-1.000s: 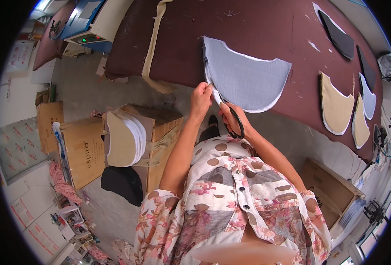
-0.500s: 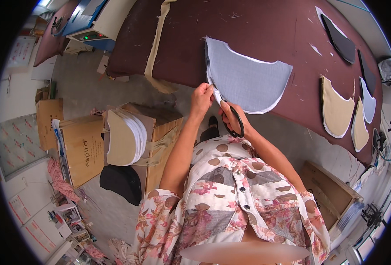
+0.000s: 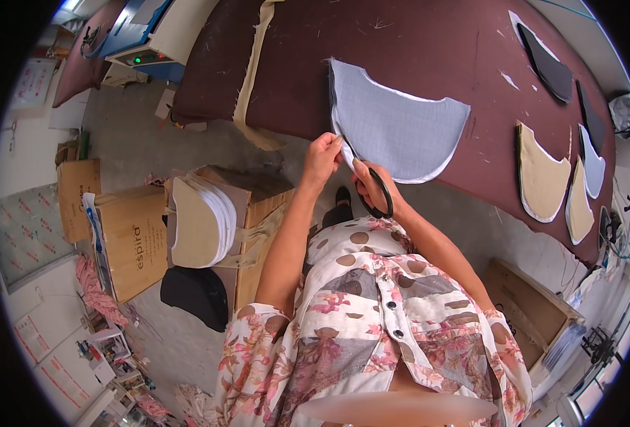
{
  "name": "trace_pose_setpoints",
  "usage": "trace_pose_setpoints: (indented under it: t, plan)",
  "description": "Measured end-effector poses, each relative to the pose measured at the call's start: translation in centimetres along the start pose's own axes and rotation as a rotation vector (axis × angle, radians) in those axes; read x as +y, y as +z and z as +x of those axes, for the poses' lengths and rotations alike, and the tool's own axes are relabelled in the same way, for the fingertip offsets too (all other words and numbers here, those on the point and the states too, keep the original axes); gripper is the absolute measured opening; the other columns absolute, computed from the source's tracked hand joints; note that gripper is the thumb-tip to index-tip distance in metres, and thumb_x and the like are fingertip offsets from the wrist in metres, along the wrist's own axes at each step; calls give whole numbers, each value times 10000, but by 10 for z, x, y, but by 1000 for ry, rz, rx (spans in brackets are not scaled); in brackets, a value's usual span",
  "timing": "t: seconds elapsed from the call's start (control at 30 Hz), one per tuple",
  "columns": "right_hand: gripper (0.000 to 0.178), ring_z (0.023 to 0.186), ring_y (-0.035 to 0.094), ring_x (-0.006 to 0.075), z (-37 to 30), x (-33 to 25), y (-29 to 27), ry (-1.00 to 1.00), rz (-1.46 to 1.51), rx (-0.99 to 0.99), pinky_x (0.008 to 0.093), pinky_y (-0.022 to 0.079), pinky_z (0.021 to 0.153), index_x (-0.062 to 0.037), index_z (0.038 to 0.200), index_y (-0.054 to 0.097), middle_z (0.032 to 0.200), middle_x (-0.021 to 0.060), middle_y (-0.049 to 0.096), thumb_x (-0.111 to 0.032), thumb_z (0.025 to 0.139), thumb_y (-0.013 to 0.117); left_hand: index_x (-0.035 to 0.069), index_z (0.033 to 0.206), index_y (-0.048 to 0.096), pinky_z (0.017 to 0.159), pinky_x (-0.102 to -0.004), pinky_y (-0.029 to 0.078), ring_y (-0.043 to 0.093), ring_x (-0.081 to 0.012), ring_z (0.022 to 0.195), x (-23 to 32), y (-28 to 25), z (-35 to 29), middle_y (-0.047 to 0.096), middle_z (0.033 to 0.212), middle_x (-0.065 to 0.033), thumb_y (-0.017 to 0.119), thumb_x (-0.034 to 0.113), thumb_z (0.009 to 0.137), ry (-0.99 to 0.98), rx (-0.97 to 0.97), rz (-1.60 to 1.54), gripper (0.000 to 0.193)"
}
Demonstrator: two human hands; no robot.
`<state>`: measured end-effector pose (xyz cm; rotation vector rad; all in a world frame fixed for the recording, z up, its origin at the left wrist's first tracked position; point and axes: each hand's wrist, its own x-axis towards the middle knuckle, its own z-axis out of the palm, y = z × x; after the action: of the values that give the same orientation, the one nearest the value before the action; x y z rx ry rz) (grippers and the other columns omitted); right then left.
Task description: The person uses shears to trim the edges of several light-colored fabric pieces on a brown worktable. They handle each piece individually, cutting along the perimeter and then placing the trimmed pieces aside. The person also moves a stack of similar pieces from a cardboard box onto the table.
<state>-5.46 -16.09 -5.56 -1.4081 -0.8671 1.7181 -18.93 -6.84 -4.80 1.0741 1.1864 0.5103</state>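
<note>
A stack of curved fabric pieces [image 3: 400, 117], light blue on top with white edging, lies at the front edge of the maroon padded table [image 3: 414, 43]. My left hand [image 3: 322, 158] pinches the stack's white-edged near-left border between thumb and fingers. In my right hand [image 3: 373, 186] is a pair of black-handled scissors [image 3: 381, 192], its loop showing beside my fingers. The blades point up and left along the white edge, close to my left fingertips. How far apart the blades are, I cannot tell.
Beige, blue and black cut pieces [image 3: 542, 174] lie at the table's right. A long beige strip [image 3: 247, 92] hangs over its front edge on the left. Cardboard boxes [image 3: 133, 242] stand on the floor at left, with stacked beige pieces [image 3: 194, 224]; another box [image 3: 521, 306] stands at right.
Both hands have shifted very slightly left along with the fabric stack. The scissors are still at its edge and both grips are the same.
</note>
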Motion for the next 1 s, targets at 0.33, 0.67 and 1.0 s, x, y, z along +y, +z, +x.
trace_pose_setpoints:
  t: [0.33, 0.67, 1.0]
  plan:
    - [650, 427, 440, 108, 7, -23, 8, 61, 65, -38, 248, 326, 391, -32, 820, 510, 576, 9, 453, -623, 907, 255, 107, 758, 509, 390, -178, 274, 389, -29, 443, 5, -6, -1, 474, 580, 43, 491, 253, 928, -1, -31, 41, 224]
    - [674, 395, 374, 101, 6, -20, 11, 49, 111, 21, 250, 295, 369, -23, 798, 511, 531, 0, 408, -632, 904, 243, 104, 772, 513, 395, -175, 281, 395, -29, 447, 0, -7, -2, 479, 574, 40, 489, 250, 924, 3, -38, -9, 212]
    - [688, 408, 432, 101, 23, -25, 13, 29, 81, 58, 253, 310, 366, -42, 762, 540, 536, -4, 432, -631, 908, 217, 92, 774, 517, 399, -183, 285, 393, -34, 453, 5, -8, -4, 480, 575, 35, 490, 216, 917, -19, -53, 13, 191]
